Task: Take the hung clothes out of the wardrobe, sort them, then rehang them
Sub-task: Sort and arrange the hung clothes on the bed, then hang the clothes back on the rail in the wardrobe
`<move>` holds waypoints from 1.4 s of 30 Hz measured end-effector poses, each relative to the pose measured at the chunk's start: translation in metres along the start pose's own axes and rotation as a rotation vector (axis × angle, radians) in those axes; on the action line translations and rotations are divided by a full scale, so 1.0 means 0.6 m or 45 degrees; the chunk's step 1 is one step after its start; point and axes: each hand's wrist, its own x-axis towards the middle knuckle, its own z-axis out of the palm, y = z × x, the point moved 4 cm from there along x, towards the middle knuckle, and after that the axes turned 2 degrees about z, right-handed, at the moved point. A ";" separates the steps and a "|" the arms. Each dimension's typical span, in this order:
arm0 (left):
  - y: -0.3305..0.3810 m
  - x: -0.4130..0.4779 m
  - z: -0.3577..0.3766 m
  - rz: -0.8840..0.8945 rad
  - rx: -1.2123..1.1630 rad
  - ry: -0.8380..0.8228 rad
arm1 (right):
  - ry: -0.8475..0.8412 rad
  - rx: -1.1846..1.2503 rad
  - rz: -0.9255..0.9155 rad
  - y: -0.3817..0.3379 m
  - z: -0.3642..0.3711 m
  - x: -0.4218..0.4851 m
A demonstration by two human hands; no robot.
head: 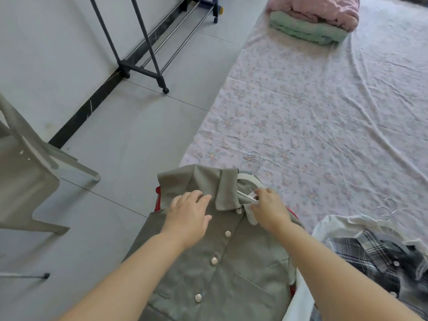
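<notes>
On the bed (301,126), the left hand (187,216) lies flat, fingers open, steadying the grey shirt (222,258); the right hand (269,209) pinches its collar at the hanger (249,178), probably for sorting.

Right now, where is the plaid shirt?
In the head view, the plaid shirt lies at the lower right on the bed sheet, just right of the right hand's forearm and the grey-green shirt.
</notes>
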 end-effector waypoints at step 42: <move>0.020 -0.407 -0.414 -0.195 -0.127 1.202 | 0.402 0.198 -1.122 -0.310 -0.358 -0.493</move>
